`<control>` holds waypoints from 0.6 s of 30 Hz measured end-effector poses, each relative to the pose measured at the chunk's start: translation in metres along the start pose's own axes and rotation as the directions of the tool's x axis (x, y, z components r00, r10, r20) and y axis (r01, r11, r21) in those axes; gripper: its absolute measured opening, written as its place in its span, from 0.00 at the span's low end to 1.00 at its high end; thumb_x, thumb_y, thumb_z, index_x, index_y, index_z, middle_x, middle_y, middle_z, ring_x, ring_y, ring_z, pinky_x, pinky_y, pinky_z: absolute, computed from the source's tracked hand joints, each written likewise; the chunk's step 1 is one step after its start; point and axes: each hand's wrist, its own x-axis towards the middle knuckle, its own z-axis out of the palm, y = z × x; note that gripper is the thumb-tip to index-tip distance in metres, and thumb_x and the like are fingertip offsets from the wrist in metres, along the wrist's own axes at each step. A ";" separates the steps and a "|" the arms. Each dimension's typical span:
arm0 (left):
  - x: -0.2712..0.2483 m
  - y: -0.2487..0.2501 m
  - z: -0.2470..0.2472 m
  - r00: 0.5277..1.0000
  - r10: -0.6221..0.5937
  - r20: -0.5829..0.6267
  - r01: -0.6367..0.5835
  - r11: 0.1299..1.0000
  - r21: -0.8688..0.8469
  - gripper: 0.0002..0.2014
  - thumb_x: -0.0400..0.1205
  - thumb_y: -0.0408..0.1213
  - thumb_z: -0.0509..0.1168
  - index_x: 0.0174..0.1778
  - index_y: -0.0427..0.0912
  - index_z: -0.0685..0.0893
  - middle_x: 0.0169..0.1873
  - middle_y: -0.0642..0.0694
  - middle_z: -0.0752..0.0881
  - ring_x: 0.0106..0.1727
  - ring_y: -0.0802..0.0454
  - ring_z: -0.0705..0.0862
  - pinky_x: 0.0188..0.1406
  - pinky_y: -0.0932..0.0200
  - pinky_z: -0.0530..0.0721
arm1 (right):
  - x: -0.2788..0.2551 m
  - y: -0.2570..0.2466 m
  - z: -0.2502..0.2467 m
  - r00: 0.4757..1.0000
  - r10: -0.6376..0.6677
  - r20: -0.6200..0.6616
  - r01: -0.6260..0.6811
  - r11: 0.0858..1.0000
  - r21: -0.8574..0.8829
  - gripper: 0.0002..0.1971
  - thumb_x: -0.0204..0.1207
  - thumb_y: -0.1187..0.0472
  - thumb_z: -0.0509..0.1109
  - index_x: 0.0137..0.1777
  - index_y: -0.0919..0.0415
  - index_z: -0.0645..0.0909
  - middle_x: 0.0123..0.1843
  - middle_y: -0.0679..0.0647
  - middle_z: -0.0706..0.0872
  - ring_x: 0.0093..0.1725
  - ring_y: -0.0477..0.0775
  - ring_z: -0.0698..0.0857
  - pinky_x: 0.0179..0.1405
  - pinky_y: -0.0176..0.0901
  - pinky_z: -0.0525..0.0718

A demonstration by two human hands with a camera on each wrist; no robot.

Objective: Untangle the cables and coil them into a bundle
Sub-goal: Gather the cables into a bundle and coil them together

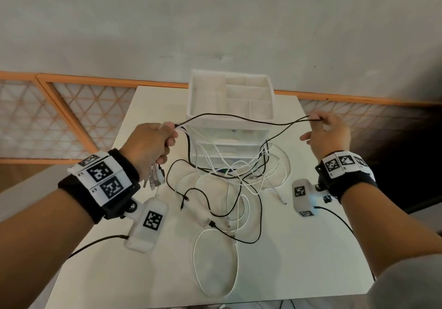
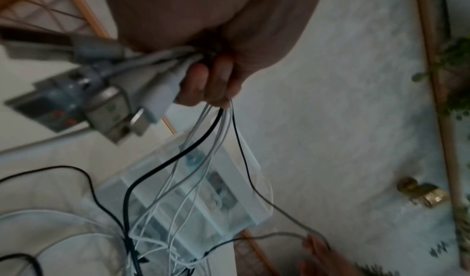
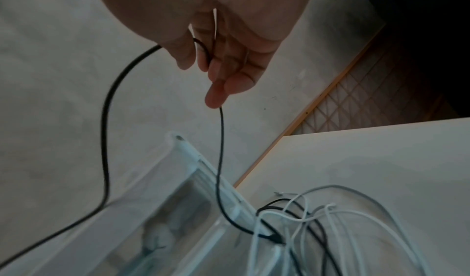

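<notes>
While your left hand [image 1: 153, 141], at centre left of the head view, is fisted round a gathered bunch of white and black cables with their plug ends [image 1: 155, 179] dangling below the fist, your right hand [image 1: 327, 132] at centre right pinches a single black cable [image 1: 241, 117] between thumb and forefinger, other fingers loose. That black cable spans the gap between your hands, crossing in front of the white drawer organiser [image 1: 229, 100] at the middle of the frame. The rest of the tangle [image 1: 239, 177] lies on the tabletop [image 1: 299, 249] just below the organiser, white loops trailing toward the lower centre. Risks, as judged: the right wrist view shows the black cable [image 3: 220, 159] dropping into a knot [image 3: 269, 236] with white strands close against the organiser's front; pull outward hard and the knot likely cinches rather than frees. The same pull could drag loops against the organiser and shift or tip it. Loose connectors on the tabletop may snag in other loops as strands slide. The left wrist view shows several plugs [image 2: 142, 103] crowded at the fist; if the grip slackens, a sorted end could slip back into the pile. The right pinch is light, so the black cable may slide through under tension.
</notes>
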 end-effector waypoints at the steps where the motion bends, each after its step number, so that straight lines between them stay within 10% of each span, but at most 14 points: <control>1: -0.002 -0.001 0.005 0.998 -0.013 0.057 0.011 0.999 0.044 0.12 0.89 0.38 0.58 0.42 0.38 0.81 0.26 0.49 0.74 0.20 0.57 0.64 0.15 0.65 0.64 | 0.000 -0.005 0.005 1.000 -0.015 0.007 0.015 0.999 0.035 0.07 0.84 0.56 0.63 0.57 0.50 0.83 0.56 0.51 0.89 0.26 0.43 0.89 0.38 0.49 0.89; 6: -0.004 -0.012 0.029 0.985 -0.122 0.123 0.088 0.964 0.250 0.12 0.86 0.35 0.61 0.38 0.36 0.81 0.23 0.48 0.72 0.20 0.55 0.63 0.12 0.68 0.60 | 0.009 -0.032 0.007 0.993 0.002 -0.116 0.005 0.998 0.062 0.09 0.85 0.62 0.59 0.54 0.52 0.80 0.47 0.59 0.91 0.19 0.35 0.82 0.21 0.25 0.76; 10: 0.004 -0.025 0.017 0.985 -0.170 -0.027 0.170 0.944 0.282 0.11 0.82 0.30 0.60 0.33 0.38 0.73 0.25 0.44 0.67 0.21 0.51 0.59 0.15 0.67 0.57 | 0.027 -0.048 -0.014 0.964 -0.053 -0.261 0.082 0.991 0.102 0.06 0.85 0.57 0.60 0.54 0.49 0.78 0.53 0.51 0.90 0.23 0.40 0.86 0.33 0.38 0.88; 14: 0.000 -0.021 0.012 0.994 -0.103 0.035 0.096 0.981 0.167 0.05 0.82 0.32 0.62 0.41 0.38 0.77 0.22 0.47 0.66 0.19 0.53 0.59 0.15 0.67 0.58 | 0.037 -0.034 -0.007 1.000 -0.019 -0.006 0.019 0.992 0.121 0.14 0.82 0.66 0.59 0.64 0.55 0.76 0.63 0.57 0.87 0.28 0.47 0.88 0.30 0.47 0.86; 18: -0.011 -0.003 0.017 0.989 0.049 0.140 -0.061 0.995 0.080 0.16 0.87 0.45 0.61 0.47 0.35 0.84 0.17 0.57 0.67 0.18 0.58 0.60 0.18 0.63 0.59 | 0.018 0.008 -0.004 0.924 0.212 0.319 -0.077 0.919 -0.387 0.33 0.78 0.71 0.65 0.82 0.49 0.66 0.71 0.58 0.77 0.55 0.60 0.89 0.49 0.55 0.91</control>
